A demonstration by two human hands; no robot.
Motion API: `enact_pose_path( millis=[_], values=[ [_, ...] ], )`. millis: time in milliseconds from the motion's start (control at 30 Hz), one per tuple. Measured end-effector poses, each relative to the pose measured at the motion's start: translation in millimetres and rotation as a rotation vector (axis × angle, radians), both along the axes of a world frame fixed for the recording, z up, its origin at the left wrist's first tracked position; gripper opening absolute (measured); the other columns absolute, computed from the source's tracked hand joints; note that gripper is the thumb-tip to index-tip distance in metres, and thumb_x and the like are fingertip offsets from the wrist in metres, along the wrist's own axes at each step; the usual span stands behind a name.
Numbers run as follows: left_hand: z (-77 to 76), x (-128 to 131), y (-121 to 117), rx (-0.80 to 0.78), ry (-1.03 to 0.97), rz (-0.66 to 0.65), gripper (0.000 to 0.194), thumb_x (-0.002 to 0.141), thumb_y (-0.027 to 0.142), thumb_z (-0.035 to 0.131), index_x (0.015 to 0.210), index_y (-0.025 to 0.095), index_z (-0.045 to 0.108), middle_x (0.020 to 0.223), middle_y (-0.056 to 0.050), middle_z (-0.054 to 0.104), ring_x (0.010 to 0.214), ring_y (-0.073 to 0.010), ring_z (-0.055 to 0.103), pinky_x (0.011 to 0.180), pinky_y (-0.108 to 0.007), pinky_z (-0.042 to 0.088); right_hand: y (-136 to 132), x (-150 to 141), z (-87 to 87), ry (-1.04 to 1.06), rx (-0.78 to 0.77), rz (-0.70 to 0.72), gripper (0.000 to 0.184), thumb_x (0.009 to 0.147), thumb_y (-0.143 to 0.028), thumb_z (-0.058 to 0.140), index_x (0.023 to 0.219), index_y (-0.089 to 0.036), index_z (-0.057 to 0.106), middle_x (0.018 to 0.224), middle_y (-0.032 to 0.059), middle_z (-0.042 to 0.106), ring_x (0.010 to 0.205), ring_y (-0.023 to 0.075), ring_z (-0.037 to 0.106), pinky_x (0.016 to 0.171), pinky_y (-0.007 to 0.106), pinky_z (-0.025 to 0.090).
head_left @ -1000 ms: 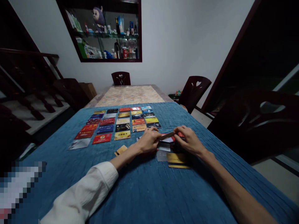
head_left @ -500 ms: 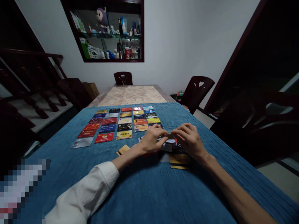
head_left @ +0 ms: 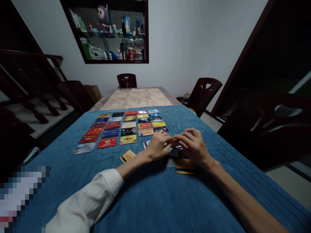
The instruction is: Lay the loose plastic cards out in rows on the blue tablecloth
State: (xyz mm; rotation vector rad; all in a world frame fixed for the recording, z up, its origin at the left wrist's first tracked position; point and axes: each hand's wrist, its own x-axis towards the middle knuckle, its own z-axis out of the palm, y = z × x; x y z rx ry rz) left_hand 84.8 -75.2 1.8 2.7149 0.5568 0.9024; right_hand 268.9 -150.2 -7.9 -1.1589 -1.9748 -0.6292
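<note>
My left hand and my right hand meet over the near right part of the blue cloth. Between their fingertips they pinch a card, mostly hidden, with a bit of red showing. Loose cards lie beneath and around the hands: a gold card with a dark stripe under my right hand, and a grey-white card between the wrists. Left of my left forearm lies a tilted yellow card. Farther off, several cards lie in rows, among them a yellow card with dark lettering and a red card.
The blue cloth covers the near table; a patterned tabletop shows beyond it. Dark wooden chairs stand at the far end and right side. A pixelated patch covers the lower left. A wall cabinet holds bottles and a plush toy.
The view has shifted slightly. The card between my fingers has tilted, its edge less visible and some red now showing. Both hands stay nearly in place, and the laid-out cards have not moved.
</note>
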Motion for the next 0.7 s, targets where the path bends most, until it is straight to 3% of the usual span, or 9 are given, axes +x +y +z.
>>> enact_pose_path(
  millis=[200, 700],
  values=[
    [1.6, -3.6, 1.8, -0.024, 0.026, 0.072, 0.017, 0.082, 0.008, 0.055, 0.086, 0.016, 0.070, 0.080, -0.005, 0.067, 0.087, -0.0206, 0.055, 0.080, -0.033, 0.044, 4.0, 3.2, -6.4, 0.002, -0.046, -0.068, 0.025, 0.096, -0.021, 0.052, 0.118, -0.022, 0.065, 0.093, 0.0051, 0.071, 0.096, 0.0235, 0.053, 0.087, 0.039, 0.036],
    [-0.6, -9.0, 14.9, -0.107, -0.065, 0.151, 0.012, 0.078, 0.006, 0.059, 0.081, 0.016, 0.066, 0.084, -0.005, 0.064, 0.084, -0.0198, 0.057, 0.078, -0.032, 0.047, 4.2, -4.6, -16.2, -0.068, -0.134, -0.307, 0.031, 0.088, -0.027, 0.061, 0.118, -0.019, 0.061, 0.107, 0.0094, 0.069, 0.101, 0.0276, 0.050, 0.085, 0.040, 0.032]
  ],
)
